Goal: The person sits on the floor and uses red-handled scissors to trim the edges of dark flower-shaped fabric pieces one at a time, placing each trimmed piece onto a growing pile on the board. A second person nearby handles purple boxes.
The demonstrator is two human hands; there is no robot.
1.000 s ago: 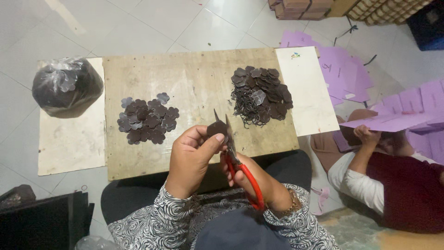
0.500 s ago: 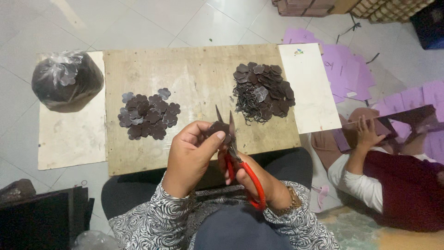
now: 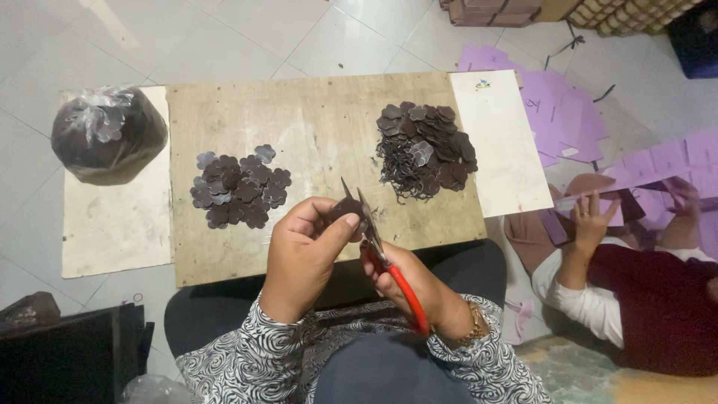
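Both grips closed — left hand [image 3: 303, 251] pinching brown piece [image 3: 345, 209], right hand [image 3: 419, 288] around red scissors [image 3: 389, 262].

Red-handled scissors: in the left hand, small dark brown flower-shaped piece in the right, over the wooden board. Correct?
Hands are swapped. The head view shows the red-handled scissors in the right hand and the small dark brown flower-shaped piece in the left hand, over the wooden board.

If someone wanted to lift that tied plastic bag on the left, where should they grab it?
Probably by the gathered, crinkled top of the plastic bag, coming from above: the bunched film gives something to pinch, while the bulging, dark-filled sides look smooth and slippery. It sits on a pale board.
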